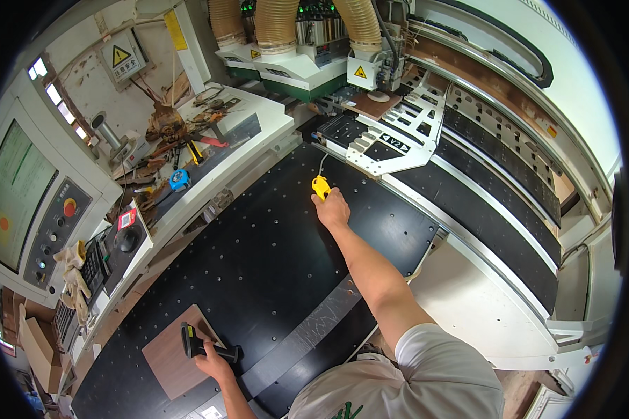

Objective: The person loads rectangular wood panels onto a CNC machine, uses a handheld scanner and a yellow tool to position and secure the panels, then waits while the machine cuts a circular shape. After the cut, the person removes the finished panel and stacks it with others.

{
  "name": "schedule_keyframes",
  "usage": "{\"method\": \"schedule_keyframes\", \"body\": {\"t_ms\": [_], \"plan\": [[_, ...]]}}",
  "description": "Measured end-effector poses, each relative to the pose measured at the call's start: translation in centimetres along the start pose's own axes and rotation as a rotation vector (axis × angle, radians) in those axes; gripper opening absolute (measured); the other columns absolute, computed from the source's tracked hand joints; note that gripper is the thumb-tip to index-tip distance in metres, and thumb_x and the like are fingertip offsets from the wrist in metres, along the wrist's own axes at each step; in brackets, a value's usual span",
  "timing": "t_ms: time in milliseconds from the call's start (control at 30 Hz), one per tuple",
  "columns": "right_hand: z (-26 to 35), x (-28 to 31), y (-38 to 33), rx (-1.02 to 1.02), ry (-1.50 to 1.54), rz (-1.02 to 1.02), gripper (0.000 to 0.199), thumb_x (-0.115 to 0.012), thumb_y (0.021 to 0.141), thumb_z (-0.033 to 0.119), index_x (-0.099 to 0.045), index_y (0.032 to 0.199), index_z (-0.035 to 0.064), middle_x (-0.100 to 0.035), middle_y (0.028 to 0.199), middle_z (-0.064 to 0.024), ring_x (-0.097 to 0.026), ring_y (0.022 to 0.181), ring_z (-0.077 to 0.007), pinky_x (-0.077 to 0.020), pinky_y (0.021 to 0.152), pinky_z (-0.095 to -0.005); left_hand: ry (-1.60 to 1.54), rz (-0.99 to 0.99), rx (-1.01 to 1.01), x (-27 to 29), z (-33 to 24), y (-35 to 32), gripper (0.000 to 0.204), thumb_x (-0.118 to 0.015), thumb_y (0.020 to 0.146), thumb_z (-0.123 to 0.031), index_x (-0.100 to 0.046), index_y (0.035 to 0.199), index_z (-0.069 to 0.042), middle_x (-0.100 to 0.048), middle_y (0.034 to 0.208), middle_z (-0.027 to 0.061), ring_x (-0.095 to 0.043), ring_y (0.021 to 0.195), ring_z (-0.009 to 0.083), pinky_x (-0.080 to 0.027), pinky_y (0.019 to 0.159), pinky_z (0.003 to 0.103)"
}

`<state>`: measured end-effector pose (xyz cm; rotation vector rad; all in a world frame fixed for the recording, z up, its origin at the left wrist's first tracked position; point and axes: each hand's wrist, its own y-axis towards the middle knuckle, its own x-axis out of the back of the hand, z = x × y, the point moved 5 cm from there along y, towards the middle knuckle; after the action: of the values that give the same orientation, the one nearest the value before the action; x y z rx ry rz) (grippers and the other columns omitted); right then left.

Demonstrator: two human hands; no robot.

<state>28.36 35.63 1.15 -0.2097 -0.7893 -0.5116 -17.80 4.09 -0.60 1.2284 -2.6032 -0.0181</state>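
Observation:
My right hand (334, 209) is stretched out over the black table (258, 244), closed round a yellow air blow gun (320, 186). The gun's thin bent nozzle points away, toward the machine's white plate (398, 157). At the lower left my left hand (214, 363) grips a black handheld barcode scanner (190, 340). Below the scanner a brown wood-look panel (171, 366) lies flat on the table, and scanner and hand cover part of it. Whether the scanner touches the panel I cannot tell.
Beyond the black table stands a machine head with ribbed hoses (276, 24), and a small brown board (374, 105) lies under it. A control console (31, 195) is at the left. Tools and a blue tape measure (179, 180) clutter the side bench (248, 129). Gloves (73, 272) hang near the keyboard.

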Motion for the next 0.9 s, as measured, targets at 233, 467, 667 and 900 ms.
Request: {"method": "schedule_keyframes", "body": {"t_ms": [233,467,667,900], "plan": [[-0.05,-0.08,0.08,-0.005,-0.014,0.006,0.060,-0.073,0.096,0.048,-0.056,0.127,-0.0011,-0.068,0.128,-0.0231,-0.070,0.115,-0.0422,-0.0558,0.099,-0.0496,0.002,-0.017,-0.033,0.03,0.09,0.03,0.034,-0.067,0.097,-0.026,-0.067,0.103,0.007,-0.068,0.086,0.0059,-0.062,0.076,0.0139,-0.050,0.069,0.031],[-0.14,-0.14,0.09,0.001,0.007,-0.022,0.060,-0.074,0.095,0.050,-0.057,0.123,-0.0004,-0.071,0.125,-0.0232,-0.069,0.116,-0.0414,-0.0550,0.098,-0.0515,0.004,-0.015,-0.023,0.11,0.93,0.26,0.035,-0.068,0.097,-0.027,-0.068,0.101,0.008,-0.069,0.086,0.0064,-0.062,0.075,0.0138,-0.050,0.068,0.031],[-0.14,-0.12,0.14,-0.001,0.011,-0.017,0.059,-0.074,0.095,0.050,-0.058,0.122,0.0000,-0.071,0.125,-0.0234,-0.069,0.116,-0.0413,-0.0549,0.098,-0.0513,0.011,-0.009,-0.001,0.11,0.74,0.24,0.036,-0.068,0.097,-0.027,-0.068,0.097,0.009,-0.070,0.084,0.0074,-0.062,0.076,0.0155,-0.050,0.070,0.033],[-0.16,-0.15,0.11,-0.001,0.018,-0.027,0.059,-0.074,0.094,0.049,-0.058,0.122,0.0000,-0.071,0.125,-0.0233,-0.069,0.117,-0.0417,-0.0546,0.099,-0.0513,0.000,-0.013,-0.038,0.05,0.58,0.19,0.035,-0.068,0.098,-0.028,-0.068,0.099,0.008,-0.070,0.084,0.0070,-0.062,0.074,0.0139,-0.050,0.067,0.031]]}}
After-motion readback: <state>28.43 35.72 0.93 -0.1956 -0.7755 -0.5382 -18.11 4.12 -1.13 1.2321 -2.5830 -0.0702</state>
